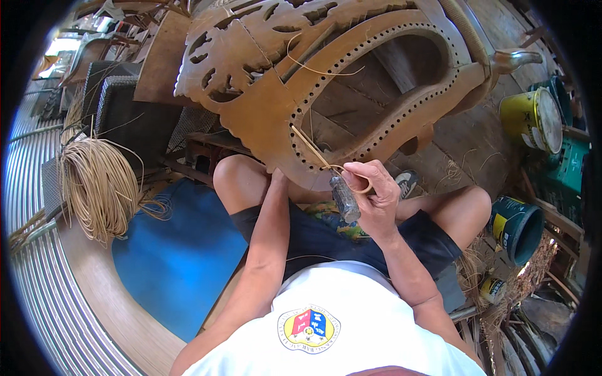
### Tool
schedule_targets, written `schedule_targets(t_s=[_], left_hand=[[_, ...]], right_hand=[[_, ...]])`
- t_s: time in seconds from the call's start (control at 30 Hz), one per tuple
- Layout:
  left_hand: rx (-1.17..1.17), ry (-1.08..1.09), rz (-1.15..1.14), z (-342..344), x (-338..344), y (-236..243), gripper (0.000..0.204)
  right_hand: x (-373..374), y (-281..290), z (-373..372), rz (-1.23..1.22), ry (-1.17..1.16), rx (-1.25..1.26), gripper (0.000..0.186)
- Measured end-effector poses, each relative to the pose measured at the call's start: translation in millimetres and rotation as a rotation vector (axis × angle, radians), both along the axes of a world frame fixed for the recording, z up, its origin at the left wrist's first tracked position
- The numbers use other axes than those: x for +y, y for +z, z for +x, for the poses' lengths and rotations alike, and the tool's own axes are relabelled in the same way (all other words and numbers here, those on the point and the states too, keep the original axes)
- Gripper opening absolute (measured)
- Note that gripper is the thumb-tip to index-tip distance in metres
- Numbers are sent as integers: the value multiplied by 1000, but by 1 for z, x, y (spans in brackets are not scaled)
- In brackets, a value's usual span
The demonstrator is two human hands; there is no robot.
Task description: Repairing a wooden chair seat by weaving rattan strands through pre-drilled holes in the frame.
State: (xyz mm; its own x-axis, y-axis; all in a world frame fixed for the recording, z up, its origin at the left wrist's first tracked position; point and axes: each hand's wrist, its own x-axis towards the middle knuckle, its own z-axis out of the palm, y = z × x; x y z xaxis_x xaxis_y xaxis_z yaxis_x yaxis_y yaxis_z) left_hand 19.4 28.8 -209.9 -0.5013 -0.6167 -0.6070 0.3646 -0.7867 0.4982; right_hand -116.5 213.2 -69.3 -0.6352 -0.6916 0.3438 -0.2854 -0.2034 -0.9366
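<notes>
A brown carved wooden chair frame [254,119], its curved opening lined with small holes, leans across my lap. My right hand [378,199] is closed in a pinch beside the frame's lower edge, with a looped rattan strip [369,183] in its fingers. Next to those fingers is a tool with a worn, translucent handle [345,199]; whether the hand also grips it I cannot tell. From there a thin straight tan length [310,146] runs up to the holes. My left forearm [271,229] reaches the frame's bottom edge, and the frame hides my left hand's fingers.
A big coil of rattan [100,185] lies at the left, near a blue panel [175,257]. To the right stand a yellow bucket [522,119] and a dark green bucket [515,230]. A loose strand [326,73] hangs across the frame.
</notes>
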Motion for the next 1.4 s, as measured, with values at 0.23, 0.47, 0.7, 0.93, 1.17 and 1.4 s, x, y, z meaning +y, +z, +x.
schedule_targets(t_s=[0.23, 0.47, 0.7, 0.93, 1.17, 1.4], left_hand=[[-93, -448, -361, 6, 36, 18, 31], [350, -384, 63, 3, 73, 50, 39], [567, -403, 83, -17, 65, 45, 35], [620, -350, 76, -22, 68, 53, 32], [515, -257, 20, -21, 63, 26, 35], [569, -103, -52, -7, 34, 17, 30]], right_hand=[[4, 4, -1, 89, -57, -58, 13], [20, 5, 12, 284, 11, -597, 15], [22, 8, 23, 71, -76, -154, 27], [6, 0, 12, 58, -99, 152, 41], [8, 1, 15, 197, -124, 409, 26], [2, 10, 24, 355, -165, 170, 14]])
